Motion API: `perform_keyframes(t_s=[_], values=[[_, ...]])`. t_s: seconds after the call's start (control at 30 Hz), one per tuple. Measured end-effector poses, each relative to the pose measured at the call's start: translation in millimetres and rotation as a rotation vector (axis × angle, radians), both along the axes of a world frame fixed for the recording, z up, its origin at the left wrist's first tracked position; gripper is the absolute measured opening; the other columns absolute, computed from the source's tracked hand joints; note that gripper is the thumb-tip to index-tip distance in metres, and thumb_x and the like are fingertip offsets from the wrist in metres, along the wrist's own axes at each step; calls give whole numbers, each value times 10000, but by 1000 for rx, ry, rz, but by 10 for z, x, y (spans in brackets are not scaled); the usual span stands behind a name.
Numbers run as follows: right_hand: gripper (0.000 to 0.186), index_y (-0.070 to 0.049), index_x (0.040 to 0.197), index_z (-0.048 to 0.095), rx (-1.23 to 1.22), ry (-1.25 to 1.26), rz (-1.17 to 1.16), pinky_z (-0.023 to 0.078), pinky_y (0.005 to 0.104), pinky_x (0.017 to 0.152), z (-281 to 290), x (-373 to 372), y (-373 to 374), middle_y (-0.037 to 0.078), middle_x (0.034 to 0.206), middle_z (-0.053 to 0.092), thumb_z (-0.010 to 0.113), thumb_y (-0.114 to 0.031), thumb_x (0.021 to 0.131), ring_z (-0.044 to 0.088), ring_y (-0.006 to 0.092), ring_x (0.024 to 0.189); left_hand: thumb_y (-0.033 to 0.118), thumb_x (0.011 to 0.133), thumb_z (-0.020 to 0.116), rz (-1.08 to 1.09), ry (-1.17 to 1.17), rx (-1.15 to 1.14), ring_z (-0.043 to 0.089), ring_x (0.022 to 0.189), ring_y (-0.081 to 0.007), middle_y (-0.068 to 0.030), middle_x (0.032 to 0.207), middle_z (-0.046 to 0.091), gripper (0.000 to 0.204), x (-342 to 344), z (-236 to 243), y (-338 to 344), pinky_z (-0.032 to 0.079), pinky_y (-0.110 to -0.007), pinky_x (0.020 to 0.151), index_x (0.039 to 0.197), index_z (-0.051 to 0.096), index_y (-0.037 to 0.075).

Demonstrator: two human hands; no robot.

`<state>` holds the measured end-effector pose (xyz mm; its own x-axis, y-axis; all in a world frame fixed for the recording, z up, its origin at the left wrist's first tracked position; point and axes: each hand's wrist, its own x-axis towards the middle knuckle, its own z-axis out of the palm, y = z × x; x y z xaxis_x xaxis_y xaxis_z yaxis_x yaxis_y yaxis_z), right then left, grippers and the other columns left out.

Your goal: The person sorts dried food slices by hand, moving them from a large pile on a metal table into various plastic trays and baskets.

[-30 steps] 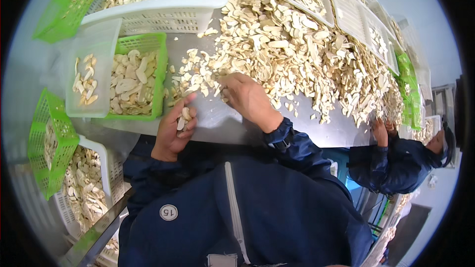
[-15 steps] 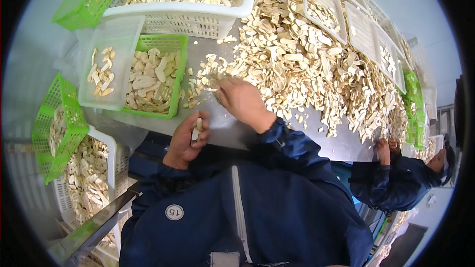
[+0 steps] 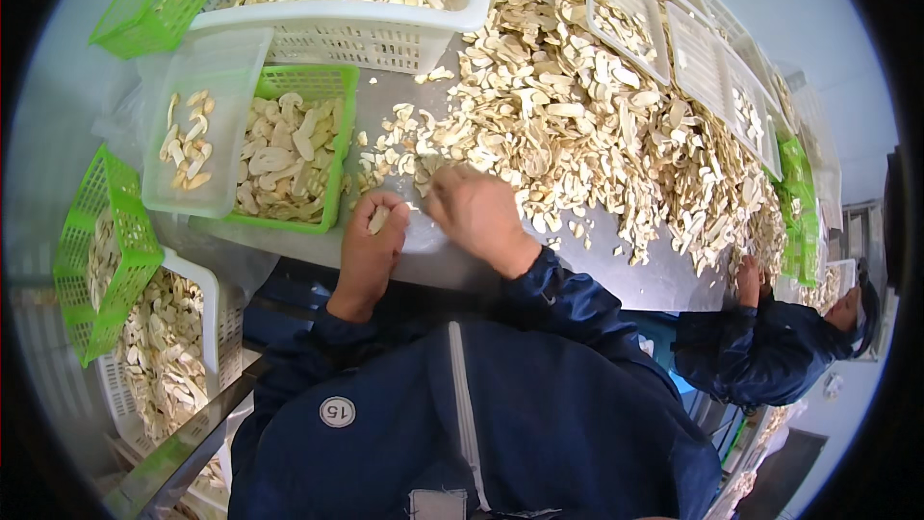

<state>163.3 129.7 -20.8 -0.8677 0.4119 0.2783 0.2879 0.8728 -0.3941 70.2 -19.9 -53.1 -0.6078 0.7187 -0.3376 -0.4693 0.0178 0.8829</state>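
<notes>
My left hand (image 3: 371,255) is raised over the front edge of the metal table, closed around a pale dried mushroom slice (image 3: 378,220); whether more slices lie in it is hidden. Just to its right, my right hand (image 3: 481,220) has its fingers curled down at the near left edge of a big heap of mushroom slices (image 3: 597,125). Its fingertips are partly hidden, so what they pinch does not show. Small loose slices (image 3: 390,149) lie beyond both hands. Left of them stands a green basket (image 3: 339,169) filled with larger slices.
A translucent tray (image 3: 207,67) with several slices overlaps the green basket's left side. Behind stands a large white crate (image 3: 356,39) of slices. More green baskets (image 3: 91,270) and a white crate (image 3: 221,327) are at my left. At right, a co-worker (image 3: 770,342) reaches to the heap.
My left hand has risen toward the loose slices, its fingers turned more upward. My right hand has shifted slightly right and nearer to me. The view has moved a little.
</notes>
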Motion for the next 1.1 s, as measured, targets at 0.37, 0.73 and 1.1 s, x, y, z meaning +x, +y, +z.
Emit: perform_keyframes(t_s=[0.37,0.73,1.1], values=[[277,-79,977,668,-94,-143,-69,540,395,711,-40,-112,77,110,838,650,689,-338,883,667,301,798,298,1042,493,-181,-704,261,526,597,-112,-57,857,590,249,-177,-231,-143,313,-183,350,1059,562,59],[193,-78,965,662,-242,-142,-54,531,395,725,66,-76,131,124,863,675,696,-241,867,674,299,832,264,1056,459,-66,-1043,466,584,663,-168,-102,945,611,291,-197,-282,-293,482,-205,447,1155,564,11],[189,-94,1023,692,132,38,132,532,427,755,-197,-437,269,136,911,652,693,-167,848,646,343,861,327,1034,497,-156,-924,509,638,860,-204,-85,979,643,318,-213,-415,-262,543,-258,584,1108,599,35]])
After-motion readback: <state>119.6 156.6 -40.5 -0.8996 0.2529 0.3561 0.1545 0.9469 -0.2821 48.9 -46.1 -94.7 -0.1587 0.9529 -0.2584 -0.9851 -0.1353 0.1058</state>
